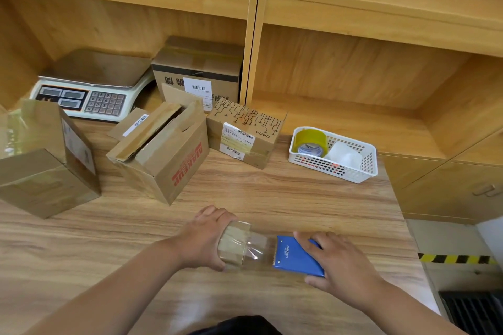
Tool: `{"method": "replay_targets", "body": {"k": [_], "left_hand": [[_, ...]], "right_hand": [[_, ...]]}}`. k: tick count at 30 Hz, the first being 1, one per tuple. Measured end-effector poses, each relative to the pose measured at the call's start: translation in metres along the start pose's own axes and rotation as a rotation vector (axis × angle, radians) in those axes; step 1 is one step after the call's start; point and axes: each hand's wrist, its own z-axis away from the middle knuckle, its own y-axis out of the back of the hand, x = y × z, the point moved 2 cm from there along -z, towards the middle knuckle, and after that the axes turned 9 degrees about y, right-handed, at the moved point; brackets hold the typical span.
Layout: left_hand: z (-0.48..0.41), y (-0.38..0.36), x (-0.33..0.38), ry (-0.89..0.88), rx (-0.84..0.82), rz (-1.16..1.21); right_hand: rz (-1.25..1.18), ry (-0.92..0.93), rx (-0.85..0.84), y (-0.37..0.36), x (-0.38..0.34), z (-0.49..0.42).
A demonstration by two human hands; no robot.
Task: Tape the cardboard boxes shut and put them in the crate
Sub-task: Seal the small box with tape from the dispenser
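Lower centre: left grip [204,239] wrapped round clear tape roll [234,246]; right grip [340,261] clasps blue tape cutter [295,257]. Film between them likely light, sticky, crease-prone; hold roll by rim, keep taut.

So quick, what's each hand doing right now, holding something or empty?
Left hand: grips the clear tape roll.
Right hand: holds the blue tape cutter, fingers over the top, thumb at its near edge.

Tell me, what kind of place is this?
Probably a parcel packing counter: a weighing scale, labelled cardboard boxes on the wooden worktop, and the left hand holding a clear tape roll while the right hand holds a blue tape cutter.
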Motion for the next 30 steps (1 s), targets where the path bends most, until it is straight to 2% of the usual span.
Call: {"method": "replay_targets", "body": {"k": [10, 13, 17, 22, 30], "left_hand": [[0.007, -0.002, -0.013, -0.004, 0.014, -0.01], [0.015, 0.004, -0.033, -0.058, 0.152, -0.223], [0.031, 0.012, -0.064, -0.009, 0.188, -0.302], [0.05, 0.014, -0.09, 0.155, 0.147, -0.136], [0.062, -0.011, -0.108, 0.299, 0.044, 0.065]], "right_hand": [[-0.004, -0.025, -0.003, -0.015, -0.017, -0.032], [0.025, -0.028, 0.046, -0.005, -0.023, -0.039], [0.033, -0.01, 0.062, 0.002, -0.043, -0.064], [-0.001, 0.004, 0.036, 0.005, -0.07, -0.098], [-0.003, 0.014, -0.07, 0.009, -0.1, -0.129]]}}
